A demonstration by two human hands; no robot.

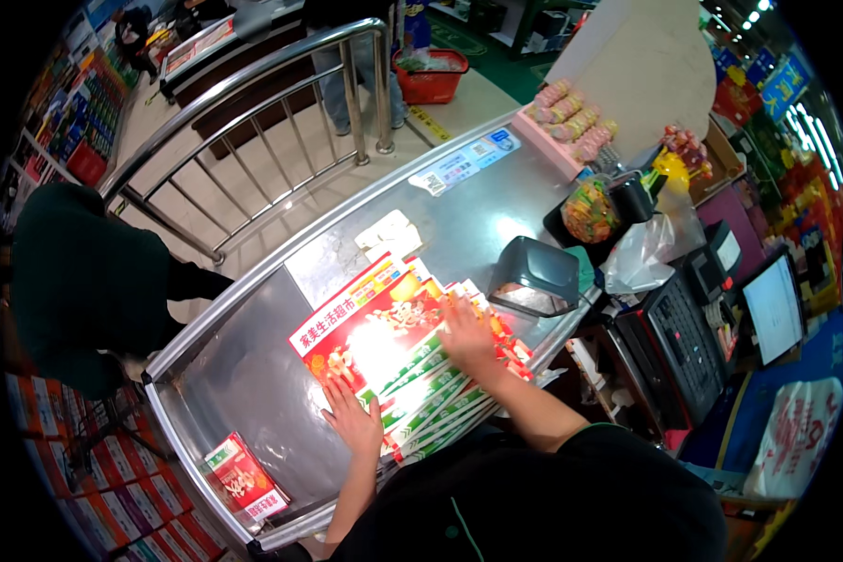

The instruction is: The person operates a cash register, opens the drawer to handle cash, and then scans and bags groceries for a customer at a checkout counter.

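A fanned stack of red, green and white printed flyers (386, 337) lies on the metal checkout counter (253, 358) in front of me, with glare on the top sheet. My left hand (355, 414) rests on the near left edge of the top flyer, fingers spread. Flat on the right part of the stack lies my right hand (469, 337), near the overlapping edges. Neither hand grips anything that I can make out. A smaller pile of folded flyers (246, 478) sits at the counter's lower left corner.
A dark countertop scanner (536, 276) stands right of the stack. Beyond it are a clear bag (636, 256), a pink tray of wrapped sweets (544, 144), a keyboard (685, 344) and a monitor (773, 305). A person in dark clothes (91, 281) is left of the counter, near a metal railing (239, 67).
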